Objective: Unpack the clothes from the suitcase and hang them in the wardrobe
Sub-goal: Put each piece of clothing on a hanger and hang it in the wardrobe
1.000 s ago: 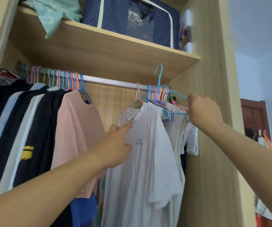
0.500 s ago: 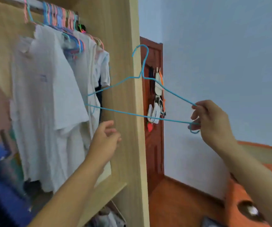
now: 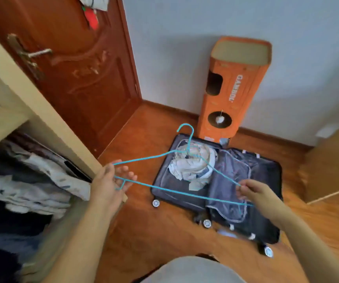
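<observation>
Hanger (image 3: 176,193): blue wire, held level above the floor, between both hands.
Left hand (image 3: 111,180): fingers relaxed, cradling one end.
Right hand (image 3: 253,193): pinches the other end.
Suitcase (image 3: 266,225): open on the floor; crumpled clothes (image 3: 193,164) in its left half.

Both arms are reaching forward and down. Left hand (image 3: 111,181) is lying open, fingers straight. Right hand (image 3: 254,193) is pinching with curled fingertips.
</observation>
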The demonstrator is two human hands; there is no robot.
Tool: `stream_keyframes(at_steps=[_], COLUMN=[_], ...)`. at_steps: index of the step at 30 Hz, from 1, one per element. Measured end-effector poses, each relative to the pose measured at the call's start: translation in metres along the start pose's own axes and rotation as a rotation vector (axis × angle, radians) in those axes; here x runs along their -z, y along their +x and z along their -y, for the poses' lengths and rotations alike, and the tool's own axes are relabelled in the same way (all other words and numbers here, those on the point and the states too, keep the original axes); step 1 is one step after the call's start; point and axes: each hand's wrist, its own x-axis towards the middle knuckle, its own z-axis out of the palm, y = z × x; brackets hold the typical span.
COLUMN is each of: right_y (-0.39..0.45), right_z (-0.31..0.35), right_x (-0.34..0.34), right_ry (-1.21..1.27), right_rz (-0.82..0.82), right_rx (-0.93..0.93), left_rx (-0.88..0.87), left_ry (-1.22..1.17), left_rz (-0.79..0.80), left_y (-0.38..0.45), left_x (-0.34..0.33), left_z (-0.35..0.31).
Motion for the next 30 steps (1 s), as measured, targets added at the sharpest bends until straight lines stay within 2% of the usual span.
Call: stream_keyframes(at_steps=[3,5,6,8,10,14,15,17,19,21,23,25,27,30], right_y=[0.003,0.006,0.015,0.037,0.063,0.107,0.118,0.147,0.183,0.225,0.265,0.300,0.325,0.359], right_z=[-0.044,-0.049,-0.052,-0.054,-0.061,-0.082,-0.085,-0.090,-0.109,-0.135,-0.172,-0.220,-0.269,-0.336], right_x=[0.037,0.039,0.040,0.039,0.031,0.033,0.035,0.034,0.031,0.031,0.034,0.036,0.035,0.035], right_ry=[-0.096,0.003,0.077,0.234,0.261,-0.023,0.018,0.207,0.247,0.220,0.169,0.075,-0.071,-0.171], right_rz=[0.141,0.229,0.218,0.137,-0.026,-0.507,-0.526,-0.356,-0.245,-0.315,-0.407,-0.493,-0.546,-0.638], right_rx=[-0.246,-0.329,-0.366,-0.428,-0.471,-0.508,-0.501,-0.560,-0.607,-0.647,-0.696,-0.726,-0.787,-0.861], left_rx=[0.106,0.173,0.204,0.247,0.255,0.264,0.281,0.333,0.397,0.472,0.563,0.564,0.519,0.375], left_ry=[0.094,0.157,0.190,0.274,0.333,0.347,0.343,0.349,0.347,0.383,0.555,0.952,1.270,1.468], left_rz=[0.072,0.128,0.154,0.197,0.200,0.200,0.226,0.281,0.310,0.340,0.393,0.502,0.577,0.700], left_y=[-0.010,-0.019,-0.019,-0.014,-0.001,0.050,0.068,0.109,0.154,0.204,0.252,0.305,0.350,0.406], left_x=[-0.042,-0.065,-0.079,-0.107,-0.130,-0.173,-0.184,-0.203,-0.218,-0.229,-0.231,-0.221,-0.217,-0.238], left_z=[0.063,0.094,0.110,0.136,0.154,0.167,0.170,0.182,0.202,0.231,0.271,0.329,0.390,0.481])
